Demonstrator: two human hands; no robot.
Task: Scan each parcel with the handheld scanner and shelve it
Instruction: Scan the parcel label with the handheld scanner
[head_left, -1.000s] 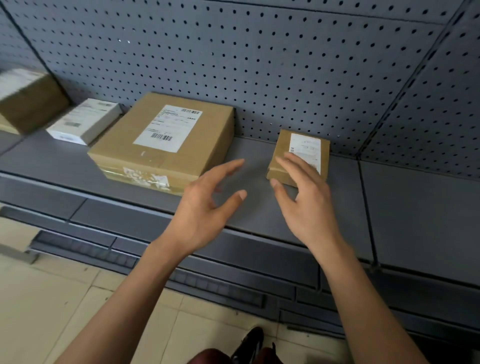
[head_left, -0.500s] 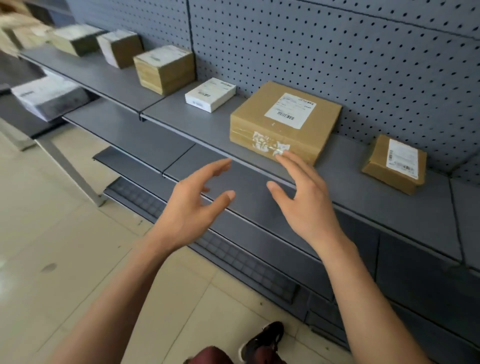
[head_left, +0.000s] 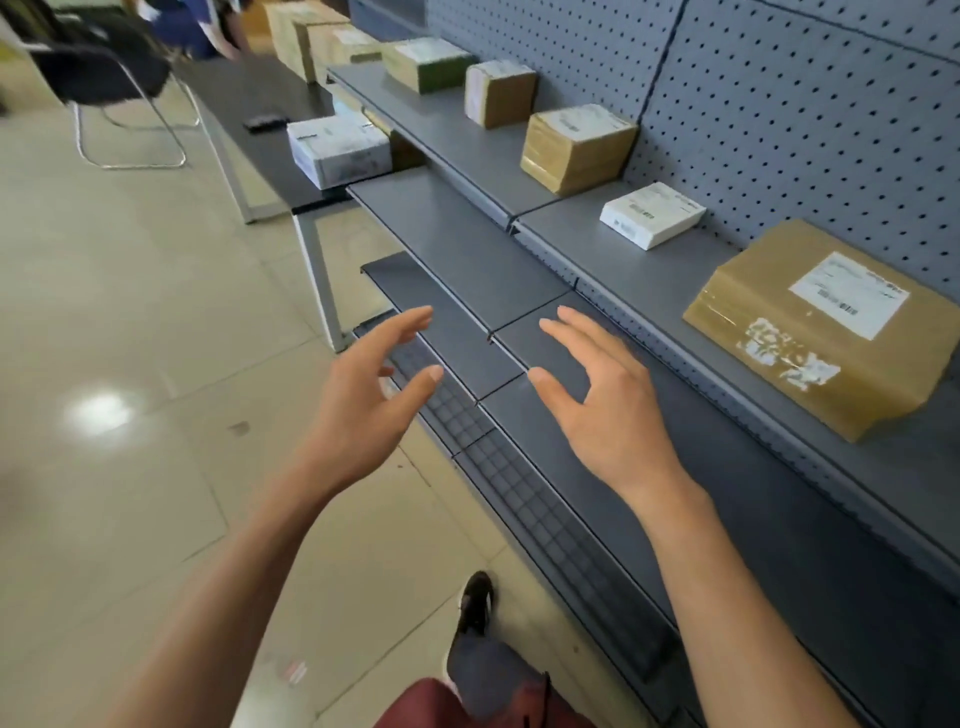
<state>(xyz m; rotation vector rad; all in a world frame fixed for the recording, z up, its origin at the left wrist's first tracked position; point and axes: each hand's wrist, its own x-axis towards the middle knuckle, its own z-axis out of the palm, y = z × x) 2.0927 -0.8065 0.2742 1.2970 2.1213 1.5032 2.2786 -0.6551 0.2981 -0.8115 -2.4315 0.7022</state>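
Hovering with nothing in them, the left hand (head_left: 371, 400) and right hand (head_left: 597, 410) float apart over the lower grey metal shelf (head_left: 457, 249), palms turned toward each other, fingers spread and loosely bent. At about 2 o'clock from the right hand, a large flat cardboard parcel (head_left: 810, 338) lies on the upper shelf (head_left: 639, 280), wrapped in glossy clear tape, its white label up and its long axis running from 10 o'clock toward 4 o'clock along the shelf. At 1 o'clock sits a small flat white box (head_left: 652, 215), then a squat taped brown carton (head_left: 576, 148), both lying the same way. Behind them rises dimpled grey pegboard (head_left: 779, 104). At 11 o'clock a white parcel (head_left: 337, 148) rests on a dark table (head_left: 249, 93), near a small black object too blurred to identify. Pale glossy floor tiles (head_left: 130, 364) spread at 9 o'clock.
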